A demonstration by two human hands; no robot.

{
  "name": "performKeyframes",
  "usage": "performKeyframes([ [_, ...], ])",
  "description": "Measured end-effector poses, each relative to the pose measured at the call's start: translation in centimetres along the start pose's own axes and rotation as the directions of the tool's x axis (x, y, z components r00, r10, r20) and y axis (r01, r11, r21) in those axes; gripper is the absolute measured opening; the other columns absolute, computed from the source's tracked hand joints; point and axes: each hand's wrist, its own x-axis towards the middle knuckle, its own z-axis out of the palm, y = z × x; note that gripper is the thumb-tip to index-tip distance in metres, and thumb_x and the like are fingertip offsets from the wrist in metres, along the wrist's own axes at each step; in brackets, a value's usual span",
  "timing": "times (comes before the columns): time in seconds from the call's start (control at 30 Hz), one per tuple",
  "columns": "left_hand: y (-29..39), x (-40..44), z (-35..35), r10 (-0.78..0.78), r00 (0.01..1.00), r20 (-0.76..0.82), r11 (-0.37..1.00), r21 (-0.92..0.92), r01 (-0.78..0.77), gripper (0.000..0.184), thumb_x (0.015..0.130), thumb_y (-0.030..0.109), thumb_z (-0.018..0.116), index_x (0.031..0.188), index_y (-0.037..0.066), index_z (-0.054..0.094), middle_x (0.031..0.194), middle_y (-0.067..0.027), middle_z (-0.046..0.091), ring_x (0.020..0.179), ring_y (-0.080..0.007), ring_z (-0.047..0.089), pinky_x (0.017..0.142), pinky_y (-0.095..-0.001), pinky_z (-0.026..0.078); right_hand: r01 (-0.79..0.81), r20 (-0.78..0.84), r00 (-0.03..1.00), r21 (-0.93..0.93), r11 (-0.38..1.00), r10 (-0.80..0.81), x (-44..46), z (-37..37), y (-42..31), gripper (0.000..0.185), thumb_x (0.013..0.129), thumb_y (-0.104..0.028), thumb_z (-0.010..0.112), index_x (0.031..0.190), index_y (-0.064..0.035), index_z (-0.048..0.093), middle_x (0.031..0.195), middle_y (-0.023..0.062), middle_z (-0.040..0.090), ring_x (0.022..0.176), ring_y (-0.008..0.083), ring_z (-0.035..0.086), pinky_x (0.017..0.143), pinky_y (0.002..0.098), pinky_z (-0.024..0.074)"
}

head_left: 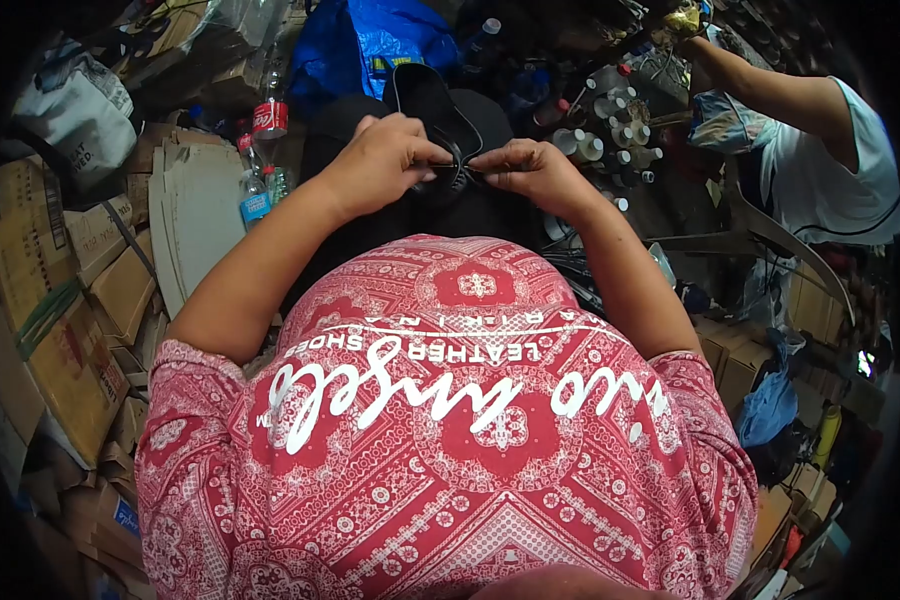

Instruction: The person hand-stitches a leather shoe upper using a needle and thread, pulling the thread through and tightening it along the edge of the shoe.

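"What takes up the most room?"

"A red patterned shirt (450,440) with white lettering, worn by the person seated at work. Next comes stacked cardboard (60,290), flattened and folded, down the left side."

"And on the right?"

"Another person in a white top (820,185), one bare arm stretched toward the clutter at the upper edge."

"Anything smaller, straight ahead?"

"A crumpled blue bag (370,45) beyond the knees. To its right, a cluster of plastic bottles (610,125), many with pale caps."

"Where's the piece being handled?"

"Over the dark-clothed lap, just on the near side of the bag: a black shoe-like item (432,105), its near end between both hands."

"How are the fingers set?"

"The left hand (392,158) pinches that near end between thumb and forefinger. The right hand (535,172) pinches from the other side, fingertips almost meeting the left ones. The detail between them is too small to make out."

"And the smallest?"

"A red-labelled bottle (270,120) left of the lap, then a blue-labelled one (255,200) nearer the left forearm."
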Motion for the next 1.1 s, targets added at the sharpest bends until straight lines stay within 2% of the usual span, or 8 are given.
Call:
performKeyframes([
  [0.07,0.2,-0.4,0.1,-0.074,0.997,-0.014,0.997,0.004,0.074,0.019,0.074,0.007,0.071,0.092,0.012,0.072,0.082,-0.0014,0.059,0.077,-0.016,0.057,0.074,-0.0314,0.042,-0.127,-0.054,0.986,0.369,0.921,0.158,-0.3,0.9,0.2,0.025,0.082,-0.003,0.067,0.106,-0.0056,0.069,0.094,0.0042,0.068,0.085,0.0093,0.062,0.079,0.0236,0.0499],
  [0.17,-0.2,-0.6,1.4,-0.357,0.932,0.064,0.861,-0.364,0.355,0.02,0.075,0.005,0.07,0.095,0.008,0.071,0.088,-0.0035,0.063,0.078,-0.014,0.061,0.07,-0.0284,0.047,-0.131,-0.069,0.982,0.411,0.902,0.174,-0.2,1.2,0.2,0.024,0.083,-0.002,0.067,0.107,-0.0003,0.067,0.095,0.0046,0.069,0.085,0.0076,0.062,0.078,0.022,0.0505],
  [0.57,0.1,1.2,2.9,-0.397,0.913,0.091,0.8,-0.453,0.393,0.014,0.075,0.016,0.07,0.085,0.008,0.066,0.078,-0.0043,0.067,0.079,-0.0203,0.065,0.078,-0.0366,0.044,-0.146,-0.105,0.98,0.204,0.968,0.17,1.2,1.4,0.2,0.017,0.079,-0.006,0.071,0.095,-0.0015,0.069,0.087,0.0046,0.069,0.079,0.007,0.061,0.074,0.0232,0.0495],
  [0.63,1.1,2.0,1.3,-0.277,0.947,0.165,0.947,-0.123,0.298,0.016,0.074,0.006,0.069,0.09,0.005,0.065,0.081,-0.008,0.067,0.078,-0.0222,0.064,0.073,-0.0328,0.048,-0.155,-0.086,0.982,0.159,0.975,0.17,1.3,1.1,-0.2,0.015,0.078,-0.007,0.072,0.092,-0.0025,0.069,0.084,0.0038,0.069,0.077,0.0073,0.061,0.072,0.0236,0.049],
  [0.8,1.5,2.1,-0.4,-0.067,0.982,0.176,0.995,0.087,0.052,0.009,0.075,0.01,0.068,0.084,0.01,0.066,0.086,-0.0049,0.061,0.088,-0.0256,0.057,0.079,-0.0382,0.04,-0.114,-0.046,0.993,-0.12,0.986,0.109,1.0,0.9,-1.0,0.009,0.081,-0.007,0.07,0.085,-0.0014,0.065,0.084,-0.0004,0.062,0.078,0.007,0.056,0.07,0.0229,0.0459],
  [0.87,1.1,1.5,-0.9,-0.045,0.984,0.174,0.99,0.136,0.022,0.007,0.076,0.011,0.068,0.082,0.011,0.065,0.086,-0.0036,0.059,0.09,-0.0254,0.055,0.08,-0.0389,0.038,-0.027,-0.051,0.998,0.178,0.984,0.037,0.7,1.1,0.4,0.011,0.082,-0.009,0.071,0.082,-0.0017,0.063,0.081,-0.0013,0.059,0.078,0.0067,0.055,0.07,0.0223,0.0447],
  [0.97,0.1,0.0,-1.6,-0.06,0.984,0.17,0.99,0.136,0.037,0.006,0.079,0.009,0.063,0.083,0.011,0.06,0.087,-0.003,0.056,0.091,-0.0242,0.053,0.079,-0.0379,0.035,-0.164,-0.006,0.984,0.354,0.921,0.178,-0.6,-0.6,1.6,0.013,0.083,-0.014,0.071,0.085,-0.0043,0.063,0.085,-0.0017,0.054,0.081,0.0064,0.052,0.073,0.0228,0.0425],
  [1.1,0.8,0.1,-1.3,-0.132,0.973,0.187,0.984,0.142,0.106,0.004,0.082,0.008,0.06,0.086,0.009,0.059,0.086,-0.0064,0.059,0.089,-0.028,0.056,0.077,-0.0391,0.039,-0.053,-0.114,0.989,0.284,0.957,0.089,-0.8,-0.1,0.8,0.015,0.081,-0.015,0.073,0.091,-0.0059,0.064,0.089,-0.0027,0.051,0.083,0.0069,0.051,0.073,0.0234,0.0423],
])
